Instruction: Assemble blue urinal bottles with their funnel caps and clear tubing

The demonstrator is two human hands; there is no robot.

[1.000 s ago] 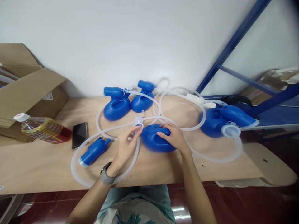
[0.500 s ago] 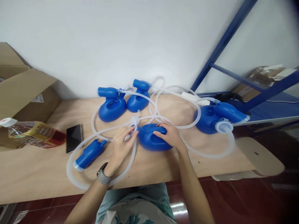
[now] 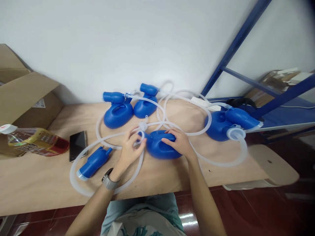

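Note:
In front of me a blue plastic urinal bottle (image 3: pixel 162 151) lies on its side on the wooden table. My right hand (image 3: pixel 178 141) is closed over its handle, fingers curled across the top. My left hand (image 3: pixel 131 144) is at the bottle's mouth, thumb and fingers curled around a translucent ring (image 3: pixel 142 133). Just beyond that ring is a translucent cap (image 3: pixel 143 126) with a small tab. A long translucent hose (image 3: pixel 73 177) loops around my left hand and wrist. Left of that hand lies a loose blue spout piece (image 3: pixel 94 163) with a pale rim.
Two blue bottles with hoses (image 3: pixel 118 114) (image 3: pixel 145 106) stand by the wall. Another blue bottle (image 3: pixel 216 126) sits at the right. A phone (image 3: pixel 78 146), a drink bottle (image 3: pixel 39 141) and a cardboard box (image 3: pixel 27 95) are on the left. A stool (image 3: pixel 273 164) and blue rack (image 3: pixel 236 42) stand right.
My left fingers have shifted slightly at the bottle's mouth, and the ring between them shows more plainly. My right hand stays on the bottle.

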